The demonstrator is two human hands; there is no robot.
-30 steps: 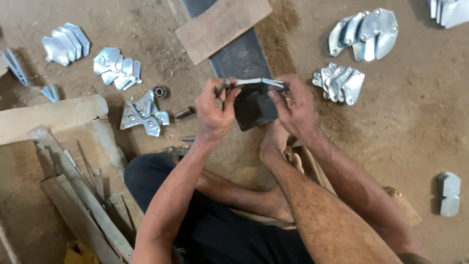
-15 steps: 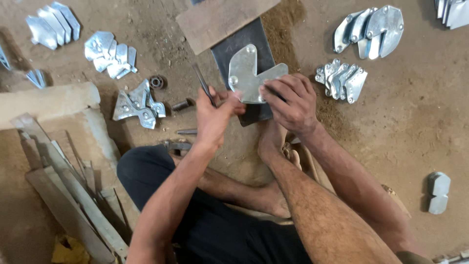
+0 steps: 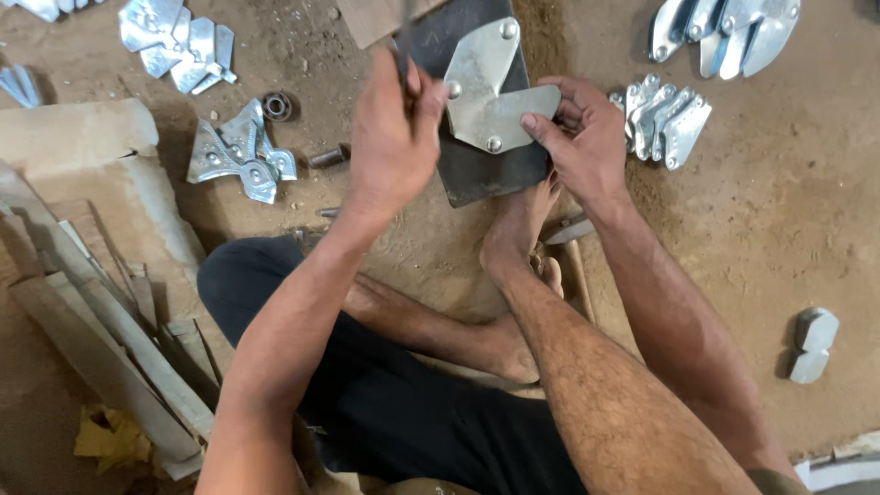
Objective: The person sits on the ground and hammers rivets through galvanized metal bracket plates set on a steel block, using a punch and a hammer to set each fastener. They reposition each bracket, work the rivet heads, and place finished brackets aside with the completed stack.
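Note:
A silvery V-shaped metal bracket (image 3: 486,92) with round rivets lies flat on a dark steel block (image 3: 477,174) on the dirt floor. My right hand (image 3: 587,137) pinches the bracket's right arm with thumb and fingers. Just left of the bracket, my left hand (image 3: 394,119) is closed in a fist around a thin dark tool, whose tip pokes out above the knuckles; most of the tool is hidden. My bare foot (image 3: 522,220) rests against the block's near edge.
Piles of similar metal plates lie at right (image 3: 683,119), top right (image 3: 724,27), left (image 3: 238,151) and top left (image 3: 179,41). A bearing ring (image 3: 277,105) and a bolt (image 3: 328,156) sit nearby. Wooden strips (image 3: 92,312) are stacked at left. A small metal part (image 3: 811,344) lies far right.
The bracket went from held edge-on in both hands to lying flat on the block. My left hand took up the thin tool and rose beside it.

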